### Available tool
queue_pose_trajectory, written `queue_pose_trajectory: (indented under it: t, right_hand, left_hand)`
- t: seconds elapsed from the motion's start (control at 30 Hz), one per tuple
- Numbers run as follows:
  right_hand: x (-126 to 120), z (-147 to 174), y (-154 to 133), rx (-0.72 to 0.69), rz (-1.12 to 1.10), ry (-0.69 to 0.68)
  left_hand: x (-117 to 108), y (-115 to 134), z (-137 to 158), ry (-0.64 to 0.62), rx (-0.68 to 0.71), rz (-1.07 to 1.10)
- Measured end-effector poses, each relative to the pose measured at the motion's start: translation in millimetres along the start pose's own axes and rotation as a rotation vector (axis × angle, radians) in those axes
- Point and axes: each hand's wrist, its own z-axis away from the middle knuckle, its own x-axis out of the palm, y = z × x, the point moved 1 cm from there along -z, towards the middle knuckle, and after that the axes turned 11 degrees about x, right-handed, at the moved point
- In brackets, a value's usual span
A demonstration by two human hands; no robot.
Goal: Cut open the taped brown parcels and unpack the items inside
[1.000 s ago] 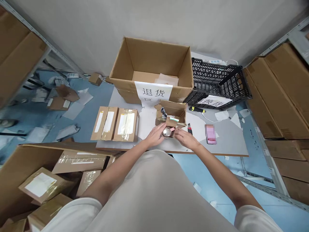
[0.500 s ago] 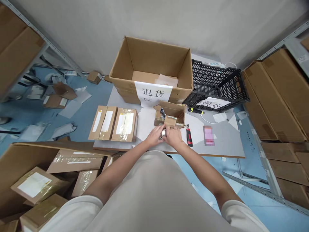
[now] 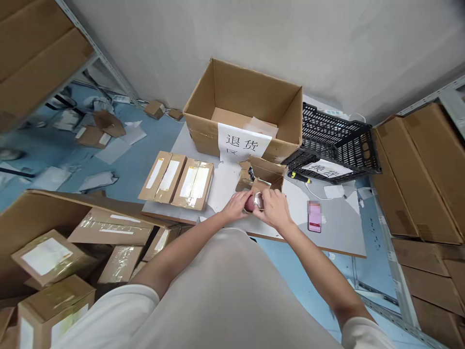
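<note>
Between the curled left hand (image 3: 237, 206) and right hand (image 3: 275, 208), a silvery round object (image 3: 257, 199) is being gripped by the right, a dull-red rounded piece (image 3: 249, 203) by the left, an open brown cardboard box (image 3: 268, 169) just beyond.

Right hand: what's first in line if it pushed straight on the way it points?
Past the shiny round piece in its grip, the right hand would likely meet the near flap of the small open carton first; depth is unclear.
</note>
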Motion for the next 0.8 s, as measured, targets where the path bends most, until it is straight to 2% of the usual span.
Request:
queue_pose_trajectory:
  t: [0.17,0.27,0.37,0.43,0.53,0.63,0.7,0.8]
  right_hand:
    - [-48,-3,38,-0.107,-0.16,0.234]
    - [-67,-12,51,-0.101,-0.291,0.279]
    - [-84,-22,52,-0.082,-0.385,0.281]
    - [-97,-29,51,-0.059,-0.438,0.275]
    - [-115,-40,53,0.009,-0.575,0.24]
    - [-123,-51,63,0.027,-0.88,0.171]
    - [-119,-56,69,-0.002,-1.151,0.059]
    - [-103,-59,73,0.018,-1.444,-0.156]
  left_hand:
    - [-2,3,3,0.008,-0.047,-0.027]
    - [-7,14,5,0.066,-0.087,-0.065]
    - [-18,34,4,0.232,-0.152,-0.127]
    - [-29,51,-1,0.37,-0.131,-0.086]
    - [-45,73,-14,0.534,-0.086,0.155]
    - [-57,89,-25,0.611,-0.143,0.535]
    - [-60,99,-29,0.57,-0.179,0.842]
    - [-59,114,-30,0.42,-0.243,1.221]
